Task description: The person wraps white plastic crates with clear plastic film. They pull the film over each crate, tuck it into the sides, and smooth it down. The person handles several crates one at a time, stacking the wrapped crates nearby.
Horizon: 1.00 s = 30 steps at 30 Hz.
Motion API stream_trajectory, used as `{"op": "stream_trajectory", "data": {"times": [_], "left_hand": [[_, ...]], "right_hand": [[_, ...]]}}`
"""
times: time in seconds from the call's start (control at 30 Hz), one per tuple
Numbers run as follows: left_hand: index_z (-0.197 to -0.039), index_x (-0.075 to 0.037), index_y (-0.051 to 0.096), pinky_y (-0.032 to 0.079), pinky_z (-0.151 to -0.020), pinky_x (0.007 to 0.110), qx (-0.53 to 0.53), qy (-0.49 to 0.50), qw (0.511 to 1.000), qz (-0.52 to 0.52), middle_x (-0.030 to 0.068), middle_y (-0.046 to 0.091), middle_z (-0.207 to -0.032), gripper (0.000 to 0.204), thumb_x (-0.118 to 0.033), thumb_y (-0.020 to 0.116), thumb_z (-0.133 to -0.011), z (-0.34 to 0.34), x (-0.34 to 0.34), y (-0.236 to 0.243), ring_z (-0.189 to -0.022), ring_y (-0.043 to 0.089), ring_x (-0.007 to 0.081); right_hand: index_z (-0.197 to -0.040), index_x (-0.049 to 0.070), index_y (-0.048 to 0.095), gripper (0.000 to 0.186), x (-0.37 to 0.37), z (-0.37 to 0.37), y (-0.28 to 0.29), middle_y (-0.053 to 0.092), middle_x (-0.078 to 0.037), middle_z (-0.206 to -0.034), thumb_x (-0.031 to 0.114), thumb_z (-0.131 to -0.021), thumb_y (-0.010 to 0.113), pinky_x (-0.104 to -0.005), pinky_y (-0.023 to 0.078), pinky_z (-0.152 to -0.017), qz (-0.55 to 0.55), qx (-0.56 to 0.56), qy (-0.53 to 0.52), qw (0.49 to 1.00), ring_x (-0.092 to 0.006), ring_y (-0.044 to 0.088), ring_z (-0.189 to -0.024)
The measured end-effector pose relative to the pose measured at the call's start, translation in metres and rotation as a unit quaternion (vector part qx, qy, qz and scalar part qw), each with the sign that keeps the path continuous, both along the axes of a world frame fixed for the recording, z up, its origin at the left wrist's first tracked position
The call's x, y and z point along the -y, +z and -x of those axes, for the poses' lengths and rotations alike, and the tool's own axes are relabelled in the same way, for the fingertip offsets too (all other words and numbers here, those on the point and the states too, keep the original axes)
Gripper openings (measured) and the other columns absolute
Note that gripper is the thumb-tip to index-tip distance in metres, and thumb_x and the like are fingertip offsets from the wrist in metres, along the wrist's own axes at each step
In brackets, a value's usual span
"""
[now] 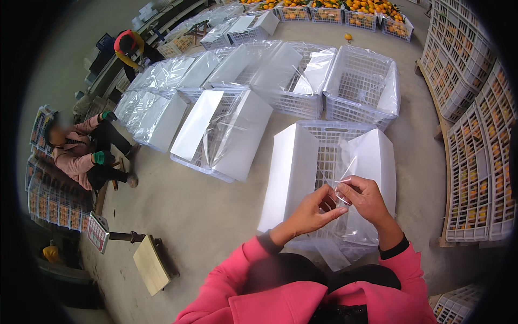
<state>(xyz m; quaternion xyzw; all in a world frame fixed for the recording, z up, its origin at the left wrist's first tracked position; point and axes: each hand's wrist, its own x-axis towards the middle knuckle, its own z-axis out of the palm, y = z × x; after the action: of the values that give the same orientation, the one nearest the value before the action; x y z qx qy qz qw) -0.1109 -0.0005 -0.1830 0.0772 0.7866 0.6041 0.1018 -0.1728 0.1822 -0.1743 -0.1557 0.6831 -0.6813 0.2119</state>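
In front of me is a plastic crate [327,164] with white liner sheets [288,173] standing along both sides. Clear plastic film [340,254] hangs over its near part and up to my fingers. My left hand [315,210] and my right hand [361,200] meet above the crate, both with bent fingers on the edge of the film, the right one pinching it.
Lined crates [226,135] under film stand in rows ahead. Stacked fruit crates [475,162] stand on pallets at right; crates of oranges [361,19] are behind. A seated person [81,154] in green gloves and another bending person [127,48] are at left, near a scale [143,259].
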Motion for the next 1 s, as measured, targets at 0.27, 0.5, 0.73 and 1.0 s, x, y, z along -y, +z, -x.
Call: {"op": "stream_trajectory", "data": {"times": [0.27, 0.5, 0.73, 1.0], "left_hand": [[-0.103, -0.001, 0.061, 0.049, -0.079, 0.028, 0.041, 0.05, 0.993, -0.102, 0.0043, 0.068, -0.094, 0.022, -0.018, 0.069, -0.093, 0.003, -0.005, -0.008, -0.087, 0.062, 0.0122], [-0.089, -0.002, 0.062, 0.048, -0.071, 0.026, 0.034, 0.057, 0.978, -0.2, 0.0031, 0.065, -0.085, 0.02, -0.019, 0.06, -0.099, 0.006, -0.001, -0.013, -0.075, 0.059, 0.0101], [-0.071, -0.003, 0.058, 0.043, -0.063, 0.025, -0.023, 0.145, 0.969, -0.197, 0.0024, 0.06, -0.074, 0.025, -0.012, 0.06, -0.095, 0.007, 0.012, -0.028, -0.067, 0.054, 0.0094], [-0.103, 0.0, 0.055, 0.049, -0.055, 0.025, 0.013, 0.322, 0.932, -0.163, 0.0067, 0.057, -0.089, 0.022, -0.015, 0.064, -0.09, 0.021, 0.029, -0.019, -0.078, 0.058, 0.014]], "right_hand": [[-0.076, 0.002, 0.058, 0.027, 0.014, 0.0, -0.001, 0.06, 0.002, -0.068, 0.021, -0.091, 0.071, -0.0223, 0.042, -0.06, -0.008, -0.002, -0.026, 1.0, -0.0035, 0.052, -0.066], [-0.072, 0.002, 0.057, 0.032, 0.015, 0.003, -0.017, 0.053, 0.003, -0.065, 0.023, -0.092, 0.069, -0.0241, 0.037, -0.057, -0.017, -0.048, -0.029, 0.998, -0.0032, 0.044, -0.064], [-0.071, 0.0, 0.056, 0.03, 0.013, 0.006, -0.028, 0.049, 0.002, -0.07, 0.017, -0.094, 0.065, -0.025, 0.038, -0.06, 0.036, -0.04, -0.098, 0.994, -0.0052, 0.043, -0.065], [-0.074, 0.004, 0.049, 0.02, -0.016, 0.025, -0.008, 0.052, -0.001, -0.073, 0.003, -0.087, 0.065, -0.0249, 0.043, -0.065, 0.002, -0.19, -0.249, 0.95, -0.0092, 0.049, -0.066]]}}
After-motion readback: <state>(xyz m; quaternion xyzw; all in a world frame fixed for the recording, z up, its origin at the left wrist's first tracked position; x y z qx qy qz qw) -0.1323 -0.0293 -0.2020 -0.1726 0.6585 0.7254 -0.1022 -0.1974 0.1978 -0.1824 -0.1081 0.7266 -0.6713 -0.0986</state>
